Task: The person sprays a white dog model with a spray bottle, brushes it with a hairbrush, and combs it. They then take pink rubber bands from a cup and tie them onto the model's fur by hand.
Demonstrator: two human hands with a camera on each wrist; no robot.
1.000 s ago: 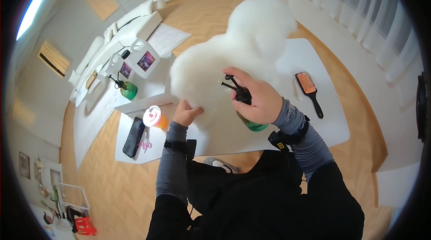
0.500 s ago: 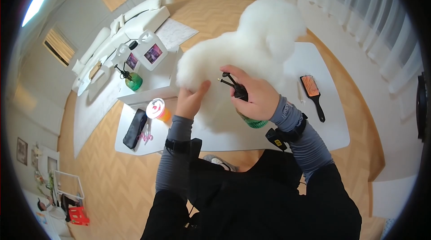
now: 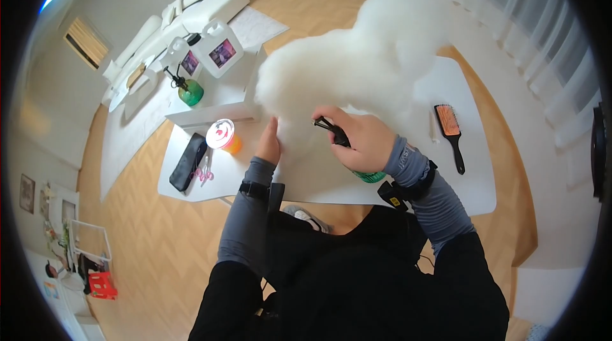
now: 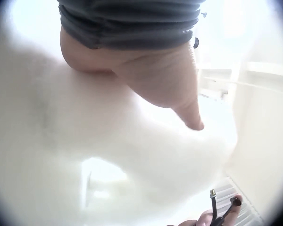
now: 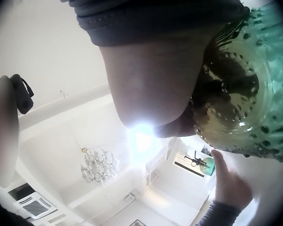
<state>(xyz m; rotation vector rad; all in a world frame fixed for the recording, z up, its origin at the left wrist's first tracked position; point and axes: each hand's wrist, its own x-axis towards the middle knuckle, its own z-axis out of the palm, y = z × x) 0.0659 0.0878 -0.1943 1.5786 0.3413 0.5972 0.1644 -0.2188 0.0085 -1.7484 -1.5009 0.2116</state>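
Observation:
A large dog-shaped body of fluffy white fur (image 3: 331,67) stands on the white table (image 3: 440,175), its rounded head toward the upper right in the head view. My left hand (image 3: 269,145) touches the fur at the near left end. Its thumb (image 4: 191,117) is straight in the left wrist view, while the other fingers are hidden by fur. My right hand (image 3: 370,142) grips a ribbed green spray bottle (image 3: 370,176) with a black pump top (image 3: 339,134). The index finger lies over the pump, and the brass-tipped nozzle points toward the fur.
Right of the fur lies a black-handled brush (image 3: 450,130). On the left are a lidded orange cup (image 3: 223,136), a black pouch (image 3: 188,161) and pink-handled scissors (image 3: 203,172). A raised white stand (image 3: 236,108) bears white jugs (image 3: 220,51) and another green spray bottle (image 3: 190,92).
My left hand has shifted from a thumb pointing sideways at the fur to a thumb pointing up along its end. The right index finger now sits lower over the pump.

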